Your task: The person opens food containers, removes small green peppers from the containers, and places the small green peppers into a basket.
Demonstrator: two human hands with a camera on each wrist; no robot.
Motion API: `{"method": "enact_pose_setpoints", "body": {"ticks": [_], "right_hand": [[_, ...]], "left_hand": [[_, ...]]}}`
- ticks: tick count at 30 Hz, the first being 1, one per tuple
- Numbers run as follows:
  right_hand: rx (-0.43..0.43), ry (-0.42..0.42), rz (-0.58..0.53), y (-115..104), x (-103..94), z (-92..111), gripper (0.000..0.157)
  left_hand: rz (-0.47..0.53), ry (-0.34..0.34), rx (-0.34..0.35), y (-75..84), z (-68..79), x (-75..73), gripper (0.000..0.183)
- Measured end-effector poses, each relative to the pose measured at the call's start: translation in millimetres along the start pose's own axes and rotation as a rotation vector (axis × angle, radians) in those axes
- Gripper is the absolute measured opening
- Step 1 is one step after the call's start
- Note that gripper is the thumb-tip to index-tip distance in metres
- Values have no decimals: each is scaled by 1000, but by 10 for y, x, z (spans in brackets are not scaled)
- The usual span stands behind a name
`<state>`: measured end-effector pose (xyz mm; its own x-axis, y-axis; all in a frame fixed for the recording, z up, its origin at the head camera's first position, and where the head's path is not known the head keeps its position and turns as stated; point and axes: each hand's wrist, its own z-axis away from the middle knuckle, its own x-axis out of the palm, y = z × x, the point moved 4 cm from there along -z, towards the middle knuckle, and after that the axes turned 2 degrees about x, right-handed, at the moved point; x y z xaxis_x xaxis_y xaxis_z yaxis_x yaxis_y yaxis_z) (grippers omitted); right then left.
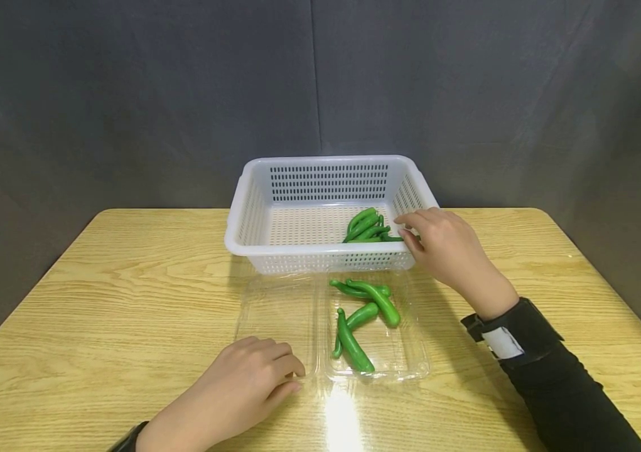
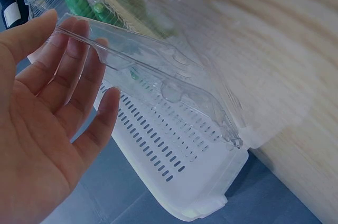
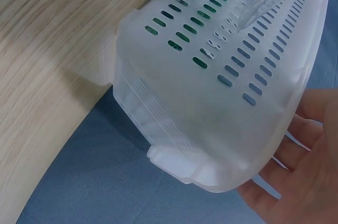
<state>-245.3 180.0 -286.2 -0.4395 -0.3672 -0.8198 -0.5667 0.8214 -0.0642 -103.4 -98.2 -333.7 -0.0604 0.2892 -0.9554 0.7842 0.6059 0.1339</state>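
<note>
My right hand (image 1: 439, 242) reaches over the right end of a white plastic basket (image 1: 320, 248), its fingers loosely bent and thumb apart from them. Just beside its thumb lie several green peppers (image 1: 362, 225) in the basket's near right corner. In the right wrist view the basket's wall (image 3: 206, 108) hides the fingertips. Several more green peppers (image 1: 354, 345) lie in the right half of a clear hinged plastic box (image 1: 405, 351), which is spread open before the basket. My left hand (image 1: 247, 376) is at the box's left half, fingers relaxed around its clear edge (image 2: 142, 57).
The wooden table (image 1: 100, 314) extends to both sides of the box and basket. Behind it hangs a dark grey cloth (image 1: 184, 94). The basket stands close to the table's far edge, right behind the box.
</note>
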Motion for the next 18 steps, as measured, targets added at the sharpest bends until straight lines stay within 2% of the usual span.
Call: {"method": "enact_pose_setpoints", "body": {"ticks": [18], "right_hand": [[-31, 68, -19, -69, -95, -15, 16]], "left_hand": [[-15, 2, 7, 0, 4, 3, 8]]}}
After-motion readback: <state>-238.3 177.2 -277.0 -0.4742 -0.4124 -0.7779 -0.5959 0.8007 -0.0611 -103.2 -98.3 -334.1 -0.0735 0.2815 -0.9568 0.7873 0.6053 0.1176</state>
